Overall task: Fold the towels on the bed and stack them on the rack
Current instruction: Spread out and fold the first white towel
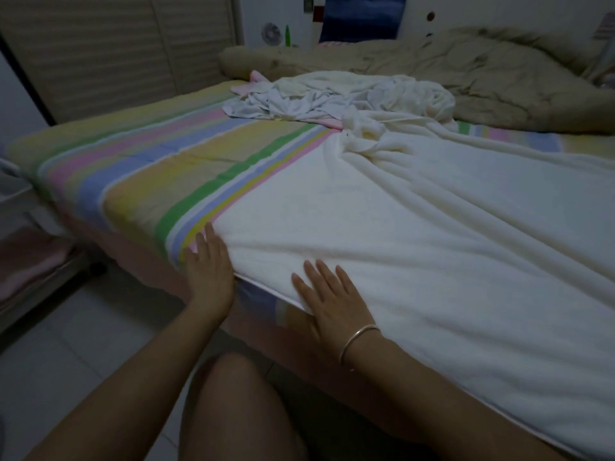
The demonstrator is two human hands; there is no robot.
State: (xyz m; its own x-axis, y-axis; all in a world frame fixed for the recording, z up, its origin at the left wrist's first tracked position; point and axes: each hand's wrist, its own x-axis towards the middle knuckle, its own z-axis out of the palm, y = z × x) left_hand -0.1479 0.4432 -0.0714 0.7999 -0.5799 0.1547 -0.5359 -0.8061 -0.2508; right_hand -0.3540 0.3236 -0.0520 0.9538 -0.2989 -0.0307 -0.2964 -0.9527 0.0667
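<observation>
A large white towel [416, 227] lies spread over the near right part of the bed, wrinkled toward its far end. My left hand [208, 264] lies flat with straight fingers at the towel's near left corner, on the striped sheet beside its edge. My right hand [327, 294], with a bangle on the wrist, presses flat on the towel by the bed's front edge. Further back sits a heap of crumpled white and pink towels [319, 96]. A rack [30, 261] with pink cloth on a shelf stands at the left edge.
The bed [139, 168] has a pastel striped sheet. A beige quilt [466, 68] is bunched along the far side. Louvred wardrobe doors [116, 44] stand behind the bed. White tiled floor [83, 344] lies between bed and rack. My knee [233, 394] is at the bottom.
</observation>
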